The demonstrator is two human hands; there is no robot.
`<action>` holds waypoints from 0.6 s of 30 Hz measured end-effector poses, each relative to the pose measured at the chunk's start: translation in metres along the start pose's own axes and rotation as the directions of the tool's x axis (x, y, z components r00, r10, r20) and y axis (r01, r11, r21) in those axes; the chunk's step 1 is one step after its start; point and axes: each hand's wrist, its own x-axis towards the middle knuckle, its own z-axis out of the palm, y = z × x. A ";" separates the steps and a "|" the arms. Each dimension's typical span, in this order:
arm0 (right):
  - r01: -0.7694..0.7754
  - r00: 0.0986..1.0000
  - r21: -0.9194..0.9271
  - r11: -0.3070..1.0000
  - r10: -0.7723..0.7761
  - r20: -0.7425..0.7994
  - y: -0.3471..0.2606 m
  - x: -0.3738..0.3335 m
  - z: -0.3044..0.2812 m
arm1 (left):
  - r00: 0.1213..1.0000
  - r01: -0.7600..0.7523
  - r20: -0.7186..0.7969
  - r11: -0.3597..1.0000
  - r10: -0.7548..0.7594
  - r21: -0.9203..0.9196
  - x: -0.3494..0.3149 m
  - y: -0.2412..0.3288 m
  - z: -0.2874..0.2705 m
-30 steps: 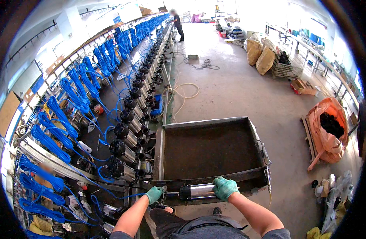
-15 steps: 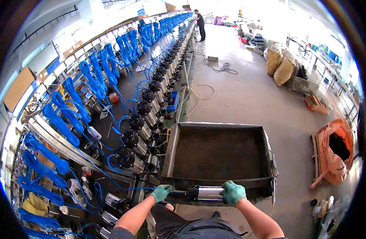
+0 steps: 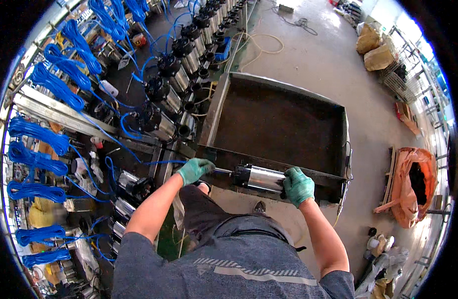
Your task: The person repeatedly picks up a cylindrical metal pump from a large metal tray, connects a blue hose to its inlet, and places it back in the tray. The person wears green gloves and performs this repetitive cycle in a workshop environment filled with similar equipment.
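Observation:
A shiny steel pump cylinder [image 3: 265, 179] with a black end lies sideways along the near part of a dark metal tray [image 3: 279, 157]. At its right end my right hand [image 3: 298, 186], in a green glove, is closed around it. A thin metal rod [image 3: 223, 171] sticks out from the black end toward the left. My left hand [image 3: 195, 170], gloved the same way, closes on the rod's far end; the fingers partly hide what is in them. A blue cable [image 3: 164, 162] runs from the left up to this hand.
Rows of upright steel pumps [image 3: 164, 94] with black tops stand left of the tray. Coiled blue cables [image 3: 37, 134] hang at the far left. On the right are an orange sack [image 3: 405, 199] and tan sacks [image 3: 381, 57]. A pale hose [image 3: 266, 44] loops across the floor.
The view has tipped downward, so the tray and hands appear higher and more of my torso shows. Both hands keep their places on the rod and the pump cylinder.

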 end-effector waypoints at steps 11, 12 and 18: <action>-0.009 1.000 -0.014 1.000 0.009 0.000 -0.004 0.003 -0.002 | 0.921 -0.324 -0.312 0.901 0.231 -0.289 -0.013 -0.007 0.034; -0.017 1.000 -0.015 1.000 0.017 0.004 -0.005 0.003 -0.003 | 0.917 -0.340 -0.287 0.919 0.277 -0.199 -0.010 -0.009 0.030; -0.023 1.000 0.040 0.999 0.023 0.005 -0.010 0.004 -0.007 | 0.929 0.192 -0.288 0.969 -0.231 -0.155 0.014 -0.004 0.035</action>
